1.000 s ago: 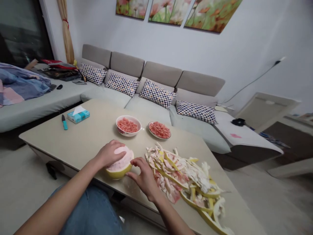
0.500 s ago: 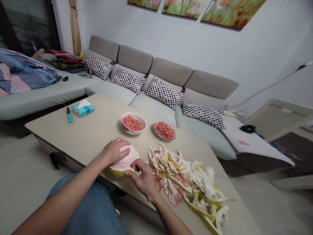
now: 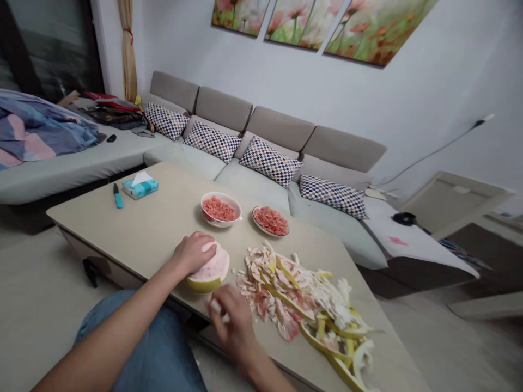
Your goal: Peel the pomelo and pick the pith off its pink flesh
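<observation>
A partly peeled pomelo [image 3: 211, 272] rests at the table's near edge, its pale pink inside bare on top and yellow-green rind around the bottom. My left hand [image 3: 192, 253] is wrapped over its upper left side and grips it. Just to the lower right, apart from the fruit, my right hand [image 3: 233, 321] pinches a small whitish piece of pomelo peel [image 3: 216, 306]. A heap of peel strips [image 3: 302, 299], with yellow rind, white pith and pinkish membrane, lies right of both hands. Beyond them are a bowl of pink pulp [image 3: 220, 209] and a plate of pink pulp [image 3: 270, 220].
A knife with a turquoise handle [image 3: 118, 197] lies beside a tissue pack [image 3: 140, 186] at the table's far left. Behind the cream table [image 3: 171, 190] runs a grey sofa [image 3: 281, 128] with patterned cushions. Small white bits lie near the heap.
My right hand has come away from the pomelo, down toward me, with a whitish piece in its fingers. My left hand stays on the fruit. The view has tilted up slightly.
</observation>
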